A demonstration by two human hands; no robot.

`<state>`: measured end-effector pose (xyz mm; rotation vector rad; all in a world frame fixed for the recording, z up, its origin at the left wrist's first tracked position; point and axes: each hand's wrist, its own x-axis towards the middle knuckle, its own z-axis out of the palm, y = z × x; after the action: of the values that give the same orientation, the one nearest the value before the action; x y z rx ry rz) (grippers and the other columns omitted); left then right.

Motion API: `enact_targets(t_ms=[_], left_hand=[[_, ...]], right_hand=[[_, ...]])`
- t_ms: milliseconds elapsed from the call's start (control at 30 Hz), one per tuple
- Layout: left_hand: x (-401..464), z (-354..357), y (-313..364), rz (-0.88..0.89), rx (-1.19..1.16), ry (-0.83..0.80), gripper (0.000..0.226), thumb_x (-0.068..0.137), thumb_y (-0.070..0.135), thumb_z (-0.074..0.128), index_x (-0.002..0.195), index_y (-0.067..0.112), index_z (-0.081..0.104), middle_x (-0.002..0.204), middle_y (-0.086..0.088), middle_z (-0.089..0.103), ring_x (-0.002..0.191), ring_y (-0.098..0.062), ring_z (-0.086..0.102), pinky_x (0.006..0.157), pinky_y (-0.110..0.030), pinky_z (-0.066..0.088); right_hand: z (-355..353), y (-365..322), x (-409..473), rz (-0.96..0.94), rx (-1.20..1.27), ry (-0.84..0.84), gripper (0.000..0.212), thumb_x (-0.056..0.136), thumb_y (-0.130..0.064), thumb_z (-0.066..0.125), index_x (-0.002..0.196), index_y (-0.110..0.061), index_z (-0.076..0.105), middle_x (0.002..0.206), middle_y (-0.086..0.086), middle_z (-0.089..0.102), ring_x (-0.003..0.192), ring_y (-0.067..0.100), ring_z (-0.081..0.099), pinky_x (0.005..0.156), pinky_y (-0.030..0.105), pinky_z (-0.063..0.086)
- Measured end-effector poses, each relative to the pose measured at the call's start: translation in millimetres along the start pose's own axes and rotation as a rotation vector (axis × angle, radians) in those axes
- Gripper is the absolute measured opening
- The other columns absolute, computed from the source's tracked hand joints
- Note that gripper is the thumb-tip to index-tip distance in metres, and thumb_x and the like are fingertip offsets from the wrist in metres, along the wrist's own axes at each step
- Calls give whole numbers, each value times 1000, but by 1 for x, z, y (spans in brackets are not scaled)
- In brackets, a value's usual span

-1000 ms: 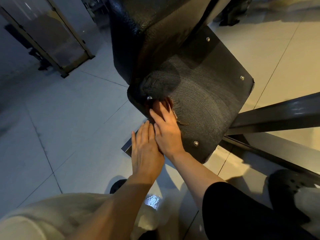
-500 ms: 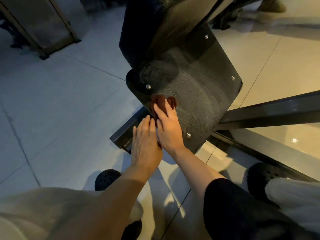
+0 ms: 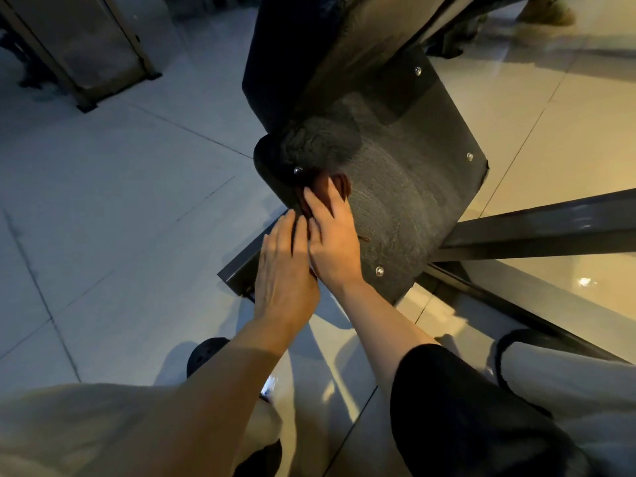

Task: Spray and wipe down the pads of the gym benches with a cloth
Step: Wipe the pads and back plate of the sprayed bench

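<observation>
Wiping is under way: I have my right hand pressed flat on the dark red-brown cloth, fingers straight and spread over it, holding it against the near-left part of the black pad of the bench, just below a round fastener. My left hand lies alongside, its fingers straight and together, touching the pad's near edge beside the right hand; it grips nothing that I can see. Only a small fold of cloth shows past my fingertips, the rest is hidden under the palm.

Judging by the faint curved streaks across the pad's middle and right side, much of this surface looks already gone over, while the corner under my hands is the part in hand. The upper pad rising behind is too dark for me to say whether it has been cleaned. No spray bottle is in view, so I cannot tell where it is. Other benches, if any, remain to be done.
</observation>
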<state>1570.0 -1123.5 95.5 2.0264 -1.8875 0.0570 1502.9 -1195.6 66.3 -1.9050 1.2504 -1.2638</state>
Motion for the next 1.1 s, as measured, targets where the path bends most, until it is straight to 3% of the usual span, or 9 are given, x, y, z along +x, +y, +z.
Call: enact_targets(t_ms=[133,233,333,467,633,767,900,967,1100], left_hand=[[-7,13,-2,146,56,-127,72,95,11,56,155,12,16,163,-7,0,148,-19,-6,123,-38,6],[-11,18,4,185,79,-193,71,98,17,49,155,14,7,162,-7,-12,149,-20,-15,123,-40,-2],[-11,18,2,173,54,-160,73,98,16,51,155,13,7,163,-7,-10,149,-20,-13,122,-38,-4],[-6,17,-5,140,-3,-81,76,93,10,58,154,10,13,163,-8,2,149,-19,-2,121,-36,-1],[-2,18,-11,72,-94,49,91,74,1,80,149,3,27,153,-18,32,142,-28,26,108,-58,38],[-2,21,-13,143,7,8,86,71,-1,80,144,0,36,153,-20,31,141,-26,18,108,-57,38],[-5,18,-12,154,36,-73,76,87,7,66,151,6,26,161,-13,13,149,-24,7,121,-42,7],[-4,15,-12,148,43,-86,74,90,9,61,153,9,22,162,-10,8,150,-23,3,122,-41,3],[3,5,-9,84,50,-89,76,93,11,57,155,11,13,163,-7,4,149,-21,2,122,-43,13]], right_hand=[[-19,44,-24,355,-68,178,47,98,-9,48,144,-22,47,159,2,25,148,25,17,121,37,16],[-34,68,-37,730,-15,364,44,99,-8,46,143,-15,48,158,5,27,145,27,23,118,32,16],[-35,65,-26,907,-2,409,46,99,-9,43,145,-14,44,159,8,23,144,31,23,118,35,18],[-12,22,3,593,-12,319,47,99,-8,46,145,-16,44,160,7,22,148,29,15,121,39,14],[3,-10,20,67,17,71,46,96,-8,47,141,-16,50,159,5,25,149,27,12,120,35,14],[-12,26,9,253,-82,182,47,97,-11,50,141,-23,50,159,1,27,147,25,19,116,32,19],[-37,71,-11,748,-73,343,45,99,-12,46,144,-19,47,159,6,26,144,29,26,118,37,22],[-43,74,-15,925,-50,356,47,101,-14,42,147,-18,42,160,7,21,143,34,24,117,40,23],[-23,31,13,764,-78,336,50,100,-12,44,149,-16,39,161,9,18,146,35,17,119,44,18]])
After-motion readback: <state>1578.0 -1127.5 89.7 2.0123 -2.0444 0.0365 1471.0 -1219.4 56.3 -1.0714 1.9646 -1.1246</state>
